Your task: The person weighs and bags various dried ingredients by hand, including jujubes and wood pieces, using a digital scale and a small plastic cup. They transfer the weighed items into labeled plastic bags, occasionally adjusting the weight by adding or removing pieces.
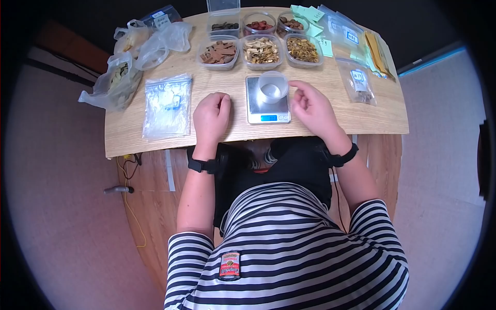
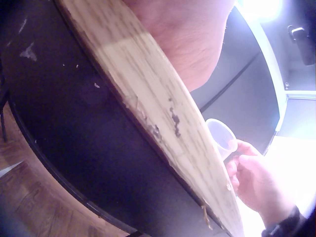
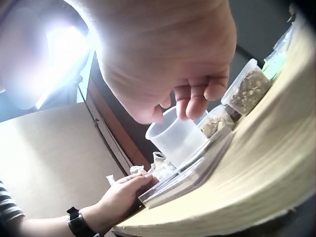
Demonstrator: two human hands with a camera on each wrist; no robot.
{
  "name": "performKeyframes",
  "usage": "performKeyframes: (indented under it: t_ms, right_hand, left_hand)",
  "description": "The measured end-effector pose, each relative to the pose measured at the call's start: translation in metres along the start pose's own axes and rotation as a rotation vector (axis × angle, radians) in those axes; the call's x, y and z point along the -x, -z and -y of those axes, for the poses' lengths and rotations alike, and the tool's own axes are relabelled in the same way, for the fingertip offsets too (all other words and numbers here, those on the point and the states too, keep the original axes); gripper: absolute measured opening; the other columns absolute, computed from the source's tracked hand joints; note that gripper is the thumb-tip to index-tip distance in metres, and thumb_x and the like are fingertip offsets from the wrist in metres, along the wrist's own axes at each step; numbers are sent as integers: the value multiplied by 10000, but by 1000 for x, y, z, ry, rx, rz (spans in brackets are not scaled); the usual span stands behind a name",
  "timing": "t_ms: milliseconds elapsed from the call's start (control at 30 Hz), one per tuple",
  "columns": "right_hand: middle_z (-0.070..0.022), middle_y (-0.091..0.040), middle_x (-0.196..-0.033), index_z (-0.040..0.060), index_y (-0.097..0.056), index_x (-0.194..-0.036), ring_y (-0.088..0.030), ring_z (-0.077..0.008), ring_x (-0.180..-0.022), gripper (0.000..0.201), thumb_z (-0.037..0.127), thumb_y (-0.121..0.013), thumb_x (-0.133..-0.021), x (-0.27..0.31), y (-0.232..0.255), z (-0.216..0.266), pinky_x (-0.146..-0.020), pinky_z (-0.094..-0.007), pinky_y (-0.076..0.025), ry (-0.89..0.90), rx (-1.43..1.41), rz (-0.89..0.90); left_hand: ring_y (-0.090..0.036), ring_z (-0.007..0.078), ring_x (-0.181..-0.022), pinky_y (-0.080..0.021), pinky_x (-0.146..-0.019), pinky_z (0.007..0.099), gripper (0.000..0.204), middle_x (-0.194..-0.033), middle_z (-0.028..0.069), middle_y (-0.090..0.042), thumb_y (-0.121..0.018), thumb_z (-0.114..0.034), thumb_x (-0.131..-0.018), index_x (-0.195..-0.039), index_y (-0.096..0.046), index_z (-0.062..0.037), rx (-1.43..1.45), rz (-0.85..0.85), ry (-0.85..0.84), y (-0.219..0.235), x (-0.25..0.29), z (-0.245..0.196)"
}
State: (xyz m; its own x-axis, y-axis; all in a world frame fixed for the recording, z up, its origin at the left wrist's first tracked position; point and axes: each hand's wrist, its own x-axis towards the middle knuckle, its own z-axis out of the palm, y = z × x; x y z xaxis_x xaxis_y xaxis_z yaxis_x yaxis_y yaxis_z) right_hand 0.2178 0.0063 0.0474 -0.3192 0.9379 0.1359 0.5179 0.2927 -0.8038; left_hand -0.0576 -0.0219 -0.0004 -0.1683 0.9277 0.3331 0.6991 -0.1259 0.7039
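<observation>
A clear plastic cup [image 1: 273, 87] sits on the steel plate of a small digital scale [image 1: 268, 108] with a lit blue display. My right hand [image 1: 314, 108] is just right of the cup, its index fingertip right at the rim and the thumb apart from the cup wall. In the right wrist view, loosely bent fingers [image 3: 185, 106] overlap the rim of the cup. My left hand [image 1: 212, 116] rests on the table left of the scale, fingers curled in and thumb along the side, holding nothing. Near it lies a clear zip bag [image 1: 167, 107].
Behind the scale stand tubs of reddish-brown pieces [image 1: 219, 53], pale slices [image 1: 261, 51] and yellowish slices [image 1: 303, 50], with more tubs behind. Plastic bags [image 1: 121, 80] lie at the left. At the right are a labelled bag [image 1: 356, 80], green papers [image 1: 309, 14] and brown envelopes [image 1: 378, 54].
</observation>
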Motion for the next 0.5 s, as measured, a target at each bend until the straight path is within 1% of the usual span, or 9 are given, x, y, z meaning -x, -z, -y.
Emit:
performKeyframes:
  t_ms: [33,100,133,200,233,300,400,467,500]
  right_hand:
    - [-52,-624,-849,60,-650,-1127,-605,-166,-677,243,121,-689,-895,2,-1,-12,-644,-307,-495,0,1,2]
    - [-59,-626,-814,34,-662,-1066,-594,-142,-673,181,101,-668,-898,6,-5,-42,-639,-303,-485,-105,-204,-159]
    - [-59,-626,-814,34,-662,-1066,-594,-142,-673,181,101,-668,-898,8,-6,-48,-639,-303,-485,-105,-204,-157]
    - [-72,-624,-771,28,-676,-960,-603,-171,-668,107,117,-661,-903,11,-5,-61,-640,-314,-491,-109,-26,-183]
    - [-72,-624,-771,28,-676,-960,-603,-171,-668,107,117,-661,-903,11,-6,-57,-640,-314,-491,-109,-25,-182]
    - [-80,-633,-765,38,-679,-863,-624,-212,-681,114,143,-660,-902,13,-11,-49,-638,-333,-498,-38,142,-233]
    - [-75,-639,-766,60,-679,-836,-635,-251,-696,119,161,-660,-896,11,-14,-45,-631,-362,-501,24,255,-248]
    - [-71,-635,-758,67,-680,-827,-633,-255,-695,117,162,-662,-892,12,-14,-44,-628,-374,-499,44,281,-245]
    - [-66,-630,-749,73,-681,-817,-631,-260,-694,115,163,-664,-888,13,-14,-44,-624,-385,-497,64,306,-242]
  left_hand:
    - [-660,290,-742,-514,-697,367,239,-828,137,-683,-630,-235,-975,-944,-715,-13,2,1,4,0,0,0]
    - [-660,290,-741,-513,-696,367,237,-829,138,-684,-630,-232,-974,-943,-715,-13,1,-2,-3,0,0,0]
    - [-660,290,-740,-513,-694,366,236,-829,139,-684,-630,-230,-972,-943,-715,-13,0,-2,-12,0,-1,0]
    - [-660,292,-741,-513,-695,367,234,-831,139,-685,-630,-229,-972,-942,-716,-13,0,0,-9,1,-1,-1]
    - [-660,293,-741,-513,-695,368,233,-832,139,-686,-630,-227,-971,-942,-716,-13,0,2,-7,1,-1,-2]
    - [-661,295,-743,-513,-696,369,232,-833,139,-686,-629,-227,-971,-941,-716,-13,1,3,-1,1,0,-2]
    - [-661,299,-745,-513,-695,371,231,-833,140,-686,-628,-226,-971,-939,-715,-14,-1,-1,-6,0,0,-2]
    - [-662,300,-745,-512,-694,372,231,-831,140,-686,-627,-225,-972,-938,-715,-15,-6,-6,-15,1,-1,-4]
    - [-658,321,-781,-512,-713,394,216,-838,138,-685,-621,-218,-963,-916,-711,-27,5,1,14,2,0,-6]
